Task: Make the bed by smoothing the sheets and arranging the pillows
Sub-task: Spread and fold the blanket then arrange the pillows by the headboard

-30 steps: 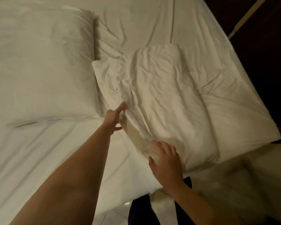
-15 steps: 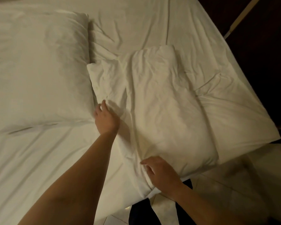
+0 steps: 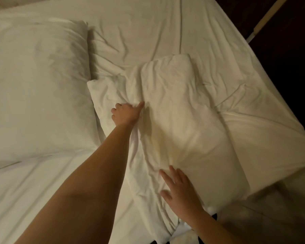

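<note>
Heavily wrinkled white pillow (image 3: 183,124)

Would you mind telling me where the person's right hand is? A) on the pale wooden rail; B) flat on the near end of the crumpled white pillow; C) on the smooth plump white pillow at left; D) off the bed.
B: the right hand lies with fingers spread on the near end of the crumpled white pillow.
</note>
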Demonstrator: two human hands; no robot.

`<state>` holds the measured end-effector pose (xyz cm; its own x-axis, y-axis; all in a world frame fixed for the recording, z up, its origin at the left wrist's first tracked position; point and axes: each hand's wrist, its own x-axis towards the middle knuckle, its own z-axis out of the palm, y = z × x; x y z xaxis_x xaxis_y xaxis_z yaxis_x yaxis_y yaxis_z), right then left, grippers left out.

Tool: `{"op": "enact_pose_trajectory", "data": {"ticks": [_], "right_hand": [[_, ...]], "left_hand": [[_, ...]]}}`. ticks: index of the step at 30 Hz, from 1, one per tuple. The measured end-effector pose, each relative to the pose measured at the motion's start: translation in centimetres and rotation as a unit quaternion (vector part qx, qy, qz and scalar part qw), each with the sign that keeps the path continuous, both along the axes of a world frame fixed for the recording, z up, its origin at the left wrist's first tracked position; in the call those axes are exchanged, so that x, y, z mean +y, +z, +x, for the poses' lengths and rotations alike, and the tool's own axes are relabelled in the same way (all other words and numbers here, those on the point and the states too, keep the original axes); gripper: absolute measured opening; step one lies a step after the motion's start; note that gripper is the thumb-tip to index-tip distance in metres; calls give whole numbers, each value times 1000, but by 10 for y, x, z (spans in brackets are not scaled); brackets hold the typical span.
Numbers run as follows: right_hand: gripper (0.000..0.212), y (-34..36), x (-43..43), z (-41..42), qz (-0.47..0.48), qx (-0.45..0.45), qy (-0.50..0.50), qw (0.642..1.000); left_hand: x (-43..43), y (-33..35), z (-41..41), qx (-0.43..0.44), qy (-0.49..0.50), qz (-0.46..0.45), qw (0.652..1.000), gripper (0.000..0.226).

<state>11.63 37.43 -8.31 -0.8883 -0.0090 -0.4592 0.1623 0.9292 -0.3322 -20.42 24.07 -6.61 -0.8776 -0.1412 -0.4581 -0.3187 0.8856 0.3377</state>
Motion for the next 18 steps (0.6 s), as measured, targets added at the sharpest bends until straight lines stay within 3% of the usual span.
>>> {"op": "enact_pose_trajectory", "data": {"ticks": [4,6,9,10,14,18], "right_hand": [[70,-4,-4,-3,-2,-39,8,999],[70,-3,-4,-6,1,-50,9,999],[69,-6,-4,-7,-8,-67,10,998],[70,-6,-4,-6,-6,-62,10,998],[70,-4,-3,-5,-6,-67,17,998],[70,-2,-4,-1,-4,-63,25,998]], "left_hand": [[-2,0,-17,52,46,19,997,35],[-10,1,-25,70,108,33,991,43],[-29,-1,-38,36,236,122,963,79],[-37,-5,-42,36,251,139,957,76],[-63,-12,-54,104,272,146,945,27],[-89,-12,-55,142,351,131,916,28]]}}
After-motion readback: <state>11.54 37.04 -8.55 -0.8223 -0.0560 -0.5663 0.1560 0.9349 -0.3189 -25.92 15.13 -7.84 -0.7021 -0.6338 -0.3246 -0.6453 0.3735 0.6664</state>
